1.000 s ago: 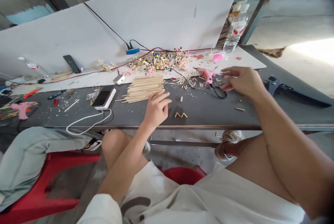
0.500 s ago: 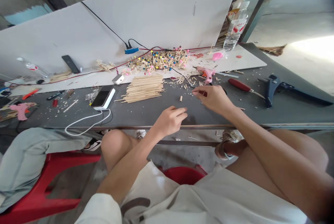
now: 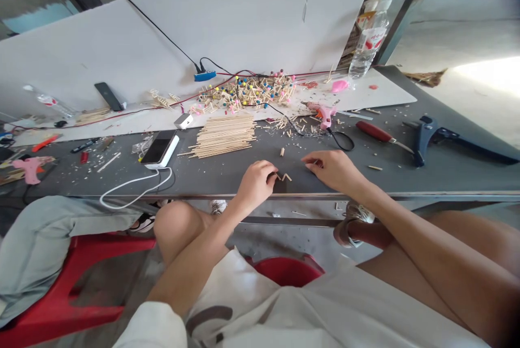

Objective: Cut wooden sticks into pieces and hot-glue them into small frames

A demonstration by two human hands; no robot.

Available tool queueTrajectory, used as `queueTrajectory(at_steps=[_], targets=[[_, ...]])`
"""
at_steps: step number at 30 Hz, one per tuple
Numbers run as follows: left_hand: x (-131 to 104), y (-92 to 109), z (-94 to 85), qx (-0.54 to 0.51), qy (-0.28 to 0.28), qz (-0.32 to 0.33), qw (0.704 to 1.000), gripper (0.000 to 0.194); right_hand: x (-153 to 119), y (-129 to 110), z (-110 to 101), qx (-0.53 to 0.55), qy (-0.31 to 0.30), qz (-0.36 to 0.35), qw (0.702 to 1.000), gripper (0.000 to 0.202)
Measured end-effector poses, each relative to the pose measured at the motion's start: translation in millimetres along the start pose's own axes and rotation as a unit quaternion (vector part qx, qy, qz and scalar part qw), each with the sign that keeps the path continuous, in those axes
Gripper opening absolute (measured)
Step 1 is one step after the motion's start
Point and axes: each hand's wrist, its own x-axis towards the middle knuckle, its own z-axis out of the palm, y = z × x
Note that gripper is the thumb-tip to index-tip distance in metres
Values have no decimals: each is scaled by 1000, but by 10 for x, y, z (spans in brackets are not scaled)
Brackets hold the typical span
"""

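Observation:
My left hand [image 3: 259,181] is low over the near part of the table, its fingers curled and thumb and forefinger pinched at what looks like the end of a short wooden stick [image 3: 278,177]. Just right of those fingertips lie small stick pieces forming an angled shape [image 3: 286,177]. My right hand [image 3: 332,167] hovers to the right, fingertips pressed together; whatever is between them is too small to name. A short, thicker wooden peg [image 3: 282,151] stands on the dark table [image 3: 219,177] beyond and between my hands.
Behind lie a bundle of thin sticks [image 3: 225,137] and a heap of sticks with coloured balls [image 3: 252,91]. A pink glue gun [image 3: 325,114], red-handled tool [image 3: 374,131] and blue cutter [image 3: 424,139] lie rightward. Leftward are a phone on a power bank [image 3: 160,149] and a seated person's leg [image 3: 69,229].
My left hand has drawn slightly left and its fingers have curled, uncovering the angled stick pieces. My right hand has come down nearer the table's front edge, away from the scraps by the glue gun.

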Motion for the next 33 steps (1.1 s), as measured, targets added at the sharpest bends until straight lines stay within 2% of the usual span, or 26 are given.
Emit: queueTrajectory(at_steps=[2,4,8,12,14,16,18,20,23,25,27,29,33], targets=[[7,-24,5,0,9,-5,1000,17,-7,42,9,59,-4,12,998,29],[28,-33,1,-7,28,-10,1000,18,-7,68,33,162,-16,27,986,35],[95,-4,-2,-45,65,-10,997,24,2,16,78,363,-38,21,931,48],[184,37,27,-131,46,5,990,40,6,-143,69,419,-71,-21,905,50],[230,49,50,-170,30,0,985,40,10,-208,60,418,-79,-42,904,48],[270,45,67,-195,17,-22,980,26,26,-234,61,404,-75,-53,910,43],[302,12,62,-206,18,-54,977,17,55,-215,66,387,-53,-43,920,40],[328,-66,16,-197,30,-83,976,20,92,-164,61,365,-29,-13,930,38],[360,-262,-142,-120,76,-117,983,26,136,-88,2,305,10,28,952,35],[374,-403,-278,-35,112,-138,983,19,143,-64,-68,244,39,37,968,33],[376,-505,-404,20,135,-129,982,26,132,-64,-141,190,59,38,979,31],[365,-546,-498,35,143,-117,982,32,111,-74,-193,159,65,38,984,29],[307,-479,-583,-17,226,-130,965,27,74,-86,-192,112,60,35,991,26]])
